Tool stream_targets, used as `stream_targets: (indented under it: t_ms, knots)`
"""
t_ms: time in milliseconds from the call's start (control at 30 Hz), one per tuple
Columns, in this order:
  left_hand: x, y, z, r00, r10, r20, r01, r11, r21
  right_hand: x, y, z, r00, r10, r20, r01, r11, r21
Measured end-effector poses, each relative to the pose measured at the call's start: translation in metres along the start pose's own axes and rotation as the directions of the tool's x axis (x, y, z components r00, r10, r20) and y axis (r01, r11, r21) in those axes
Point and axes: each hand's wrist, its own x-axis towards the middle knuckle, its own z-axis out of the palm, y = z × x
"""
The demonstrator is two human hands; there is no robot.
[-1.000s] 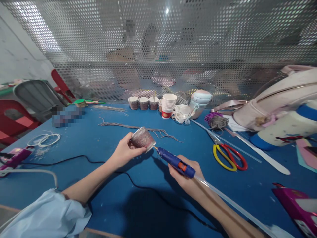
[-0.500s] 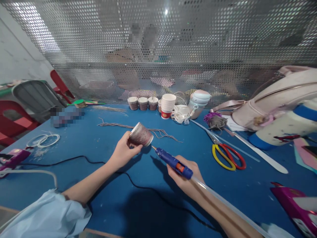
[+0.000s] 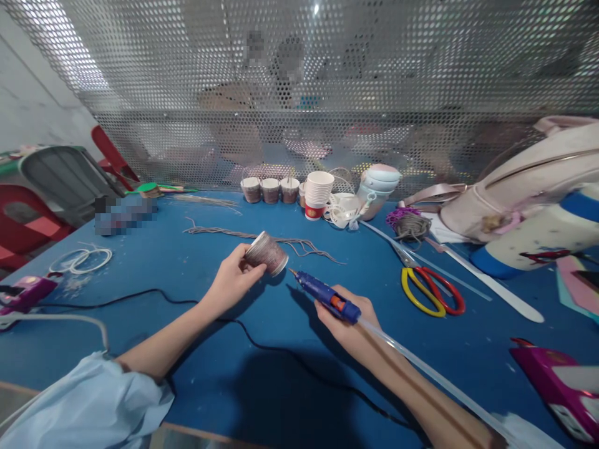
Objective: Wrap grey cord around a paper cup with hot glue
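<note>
My left hand [image 3: 238, 274] is closed around a paper cup [image 3: 267, 253] wrapped in greyish-brown cord, tilted with its white rim toward the upper left. In my right hand [image 3: 350, 318] is a blue hot glue gun [image 3: 322, 295] with a long clear glue stick [image 3: 416, 355] running out of its back. The gun's nozzle points at the cup's lower right end, a small gap apart. Behind the cup, loose strands of grey-brown cord [image 3: 219, 233] lie across the blue table [image 3: 196, 368].
At the back stand cord-wrapped cups [image 3: 270, 191], a stack of paper cups [image 3: 319, 194] and a light-blue bottle [image 3: 377, 190]. Scissors [image 3: 423, 292], yarn [image 3: 412, 227] and a bag [image 3: 510, 178] lie right. A black cable [image 3: 262, 344] crosses the table near my arms.
The glue gun's nozzle has drawn slightly away from the cup's end. Both hands keep their grips, and the view has shifted slightly.
</note>
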Motion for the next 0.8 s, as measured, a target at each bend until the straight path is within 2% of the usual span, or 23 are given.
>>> stream_targets:
  t_ms: [133,267,567,800]
  knots:
    - [-0.001,0.0027,0.0003,0.999,-0.028,0.031,0.03,0.998,-0.058,-0.002,0.0,0.0018,0.999,-0.037,0.021,0.037,0.999,0.003]
    - [-0.0015,0.0035,0.0,0.998,-0.043,0.046,0.047,0.995,-0.09,-0.0023,-0.0006,0.0017,1.0,-0.021,0.006,0.021,1.0,0.01]
    - [-0.0027,0.0043,-0.0019,0.997,-0.025,0.075,0.034,0.992,-0.12,-0.0003,0.0004,0.0008,1.0,-0.023,-0.011,0.023,1.0,0.009]
    - [-0.0022,0.004,-0.0023,0.996,-0.024,0.081,0.038,0.984,-0.175,0.0034,-0.0025,-0.0047,0.999,0.038,-0.032,-0.038,0.999,-0.003]
